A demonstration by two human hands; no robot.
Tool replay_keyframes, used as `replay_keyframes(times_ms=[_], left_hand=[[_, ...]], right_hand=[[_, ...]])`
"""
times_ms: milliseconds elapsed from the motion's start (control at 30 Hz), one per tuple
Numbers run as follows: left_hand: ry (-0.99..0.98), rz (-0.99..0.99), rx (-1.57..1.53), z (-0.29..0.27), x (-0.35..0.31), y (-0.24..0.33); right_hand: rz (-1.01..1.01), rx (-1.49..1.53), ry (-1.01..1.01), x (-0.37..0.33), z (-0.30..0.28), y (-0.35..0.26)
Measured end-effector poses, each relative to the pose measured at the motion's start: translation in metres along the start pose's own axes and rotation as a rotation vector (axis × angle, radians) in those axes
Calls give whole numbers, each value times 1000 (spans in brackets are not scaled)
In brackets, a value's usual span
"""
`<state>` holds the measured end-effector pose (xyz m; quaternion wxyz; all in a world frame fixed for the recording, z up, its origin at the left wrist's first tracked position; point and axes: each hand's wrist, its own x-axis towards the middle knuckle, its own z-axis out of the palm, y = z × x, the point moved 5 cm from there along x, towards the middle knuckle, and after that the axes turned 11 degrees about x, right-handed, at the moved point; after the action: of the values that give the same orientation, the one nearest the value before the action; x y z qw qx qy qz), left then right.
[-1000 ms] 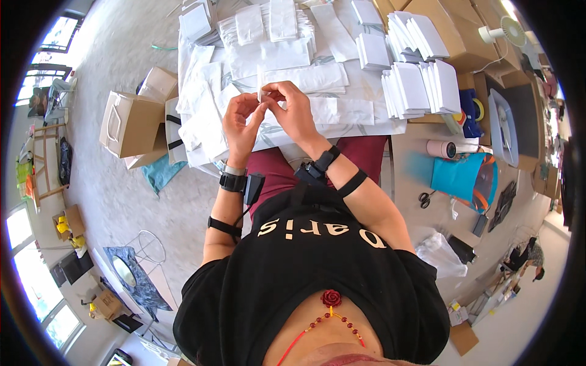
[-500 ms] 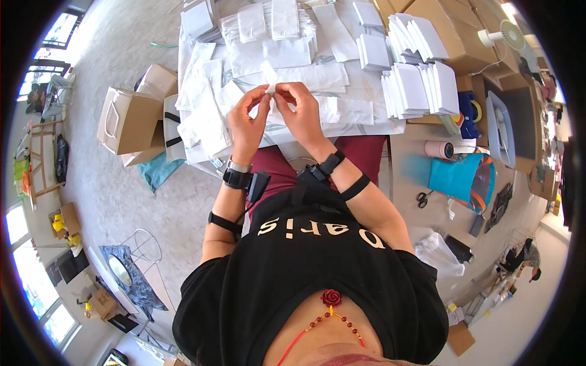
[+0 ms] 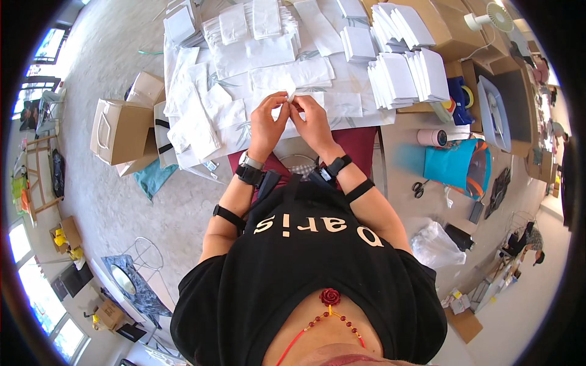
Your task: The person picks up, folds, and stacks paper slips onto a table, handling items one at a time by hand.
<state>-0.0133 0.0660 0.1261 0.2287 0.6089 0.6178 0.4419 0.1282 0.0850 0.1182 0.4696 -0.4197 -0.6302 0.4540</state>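
Observation:
Above the near edge of the table, my left hand [image 3: 267,124] and my right hand [image 3: 314,121] meet at the fingertips. Thumbs and fingers of both are pinched on a small, thin white piece [image 3: 290,86]. Its upper part sticks up past the fingers; the fingertips cover the rest, and its material cannot be made out. Just beyond lies a row of flat white pieces [image 3: 293,73], which look like thin pouches or folded sheets. More white pieces [image 3: 194,125] lie loosely heaped left of my left hand. A flat white strip [image 3: 343,104] lies right of my right hand.
Stacks of white folded packets [image 3: 390,79] stand at the table's right, and layered white pouches [image 3: 253,52] lie at the back. Cardboard boxes [image 3: 122,131] flank the left side. On the right are a pink cylinder [image 3: 431,137], a blue bag [image 3: 448,165] and scissors [image 3: 418,190].
The view has shifted, so the table sits further left and higher. My joined hands have moved right over the table, still pinching the white piece, of which less now shows.

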Motion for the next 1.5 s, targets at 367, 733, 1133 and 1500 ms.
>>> replay_keyframes(times_ms=[367,733,1133,1500], left_hand=[[17,43,117,4,3,5],[142,-50,24,6,2,-23],[-72,-162,-138,18,-1,-21],[-72,-53,6,17,-2,-21]], right_hand=[[-65,-199,76,-2,-4,9],[153,-14,203,-13,-14,57],[173,36,154,-14,-14,57],[177,94,203,-17,-16,62]])
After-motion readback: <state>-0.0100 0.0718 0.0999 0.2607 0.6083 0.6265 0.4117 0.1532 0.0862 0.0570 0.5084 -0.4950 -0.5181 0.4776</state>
